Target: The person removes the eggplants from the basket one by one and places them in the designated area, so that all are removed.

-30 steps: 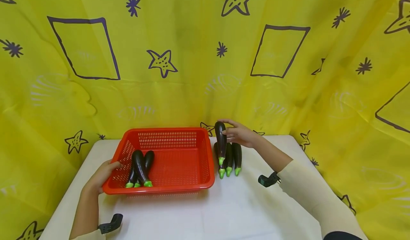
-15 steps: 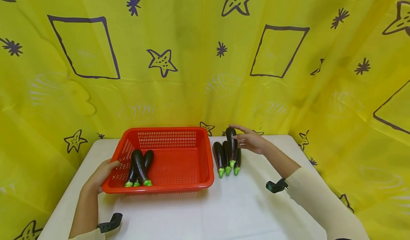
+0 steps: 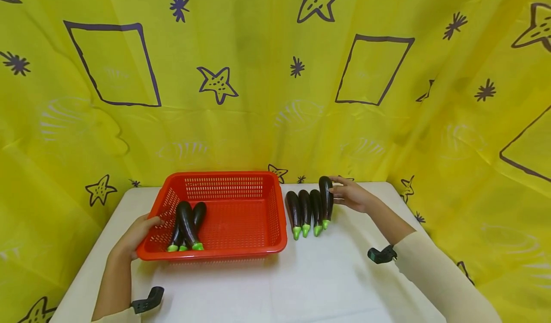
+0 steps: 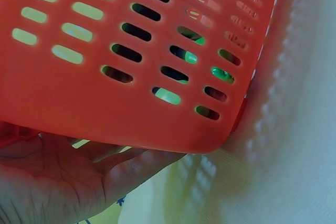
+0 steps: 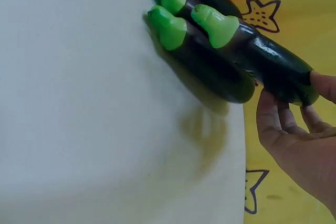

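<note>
Shifted held eggplant (image 3: 325, 196) rightward since earlier frame. Holding perforated red plastic basket (image 3: 215, 254) by left rim in left grip (image 3: 139, 233). Counted three glossy, tapered, green-capped eggplants (image 3: 187, 222) left inside, row of three (image 3: 304, 206) laid on white bench (image 3: 301, 284). Pinching fourth at row's right end with right grip (image 3: 350, 195); apparently nearly placed.

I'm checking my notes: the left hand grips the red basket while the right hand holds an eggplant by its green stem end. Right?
Not quite: the right wrist view shows the right hand holding the eggplant by its dark, rounded end. The rest holds.
</note>
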A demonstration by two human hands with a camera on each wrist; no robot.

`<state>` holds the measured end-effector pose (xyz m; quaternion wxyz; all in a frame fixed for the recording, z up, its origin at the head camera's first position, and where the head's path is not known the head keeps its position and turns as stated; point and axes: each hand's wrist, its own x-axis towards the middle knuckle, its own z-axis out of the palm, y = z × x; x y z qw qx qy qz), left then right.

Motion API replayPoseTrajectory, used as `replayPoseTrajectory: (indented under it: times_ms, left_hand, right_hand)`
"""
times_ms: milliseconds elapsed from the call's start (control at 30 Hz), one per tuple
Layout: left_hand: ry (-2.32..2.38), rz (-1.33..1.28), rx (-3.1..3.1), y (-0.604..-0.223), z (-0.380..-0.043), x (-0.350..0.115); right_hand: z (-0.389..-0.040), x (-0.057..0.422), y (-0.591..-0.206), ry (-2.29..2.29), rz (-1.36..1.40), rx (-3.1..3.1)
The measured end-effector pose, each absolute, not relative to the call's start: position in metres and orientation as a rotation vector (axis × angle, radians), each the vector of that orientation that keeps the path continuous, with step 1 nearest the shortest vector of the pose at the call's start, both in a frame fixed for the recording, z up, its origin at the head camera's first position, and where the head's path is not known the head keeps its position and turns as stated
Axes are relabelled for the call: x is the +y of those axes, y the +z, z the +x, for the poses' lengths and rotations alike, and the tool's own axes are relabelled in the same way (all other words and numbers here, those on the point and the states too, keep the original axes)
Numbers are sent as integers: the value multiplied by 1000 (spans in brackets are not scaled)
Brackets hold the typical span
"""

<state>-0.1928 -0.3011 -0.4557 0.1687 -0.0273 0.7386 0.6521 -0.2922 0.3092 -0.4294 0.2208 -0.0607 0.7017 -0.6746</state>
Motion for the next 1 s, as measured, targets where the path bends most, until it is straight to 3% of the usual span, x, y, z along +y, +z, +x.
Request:
replayPoseTrajectory:
  times_ms: [1000]
  left_hand:
    - [1862, -111, 2101, -455, -191, -300]
  right_hand:
    - [-297, 330, -469, -1745, -88, 2098]
